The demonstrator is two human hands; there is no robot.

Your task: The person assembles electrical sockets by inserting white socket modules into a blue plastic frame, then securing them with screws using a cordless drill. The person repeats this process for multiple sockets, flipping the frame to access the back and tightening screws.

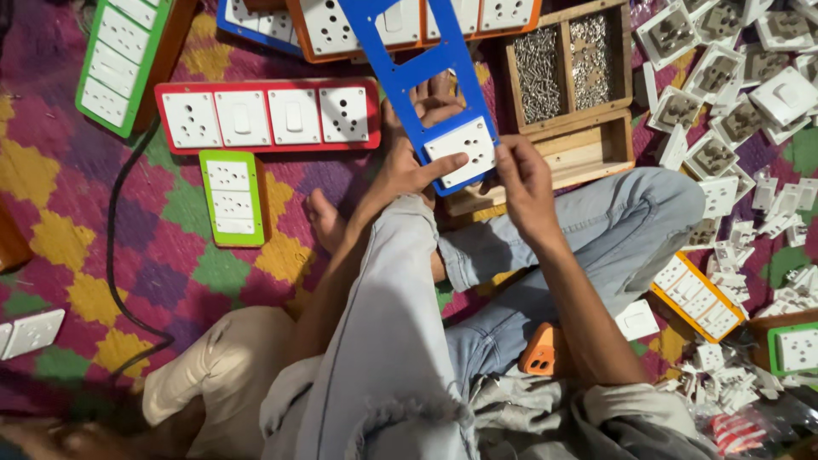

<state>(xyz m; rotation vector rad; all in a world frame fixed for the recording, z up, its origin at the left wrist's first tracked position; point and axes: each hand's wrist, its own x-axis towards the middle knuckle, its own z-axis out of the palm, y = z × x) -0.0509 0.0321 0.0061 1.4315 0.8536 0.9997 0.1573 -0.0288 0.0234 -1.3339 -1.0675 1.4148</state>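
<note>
The person's knees in pale jeans (400, 341) fill the near foreground, with an orange phone (539, 351) tucked at the lap. Just past the knees, a long blue faceplate (415, 64) is held tilted over the legs, its lower end close to the body, probably so the openings face up for fitting. A white socket module (460, 152) sits in its lowest opening. The left hand (407, 162) grips the plate's edge from below, fingers curled, with the index finger stretched out and pressing on the socket face. The right hand (521, 175) pinches the plate's right side beside the socket, fingers bent close together.

Behind the plate stands a wooden tray (588, 140) with two compartments of small screws (538, 75), within easy reach. To the left on the patterned rug (68, 213) lie a finished red switchboard (268, 115) and a small green one (232, 198). A heap of loose white modules (733, 102) lies to the right.
</note>
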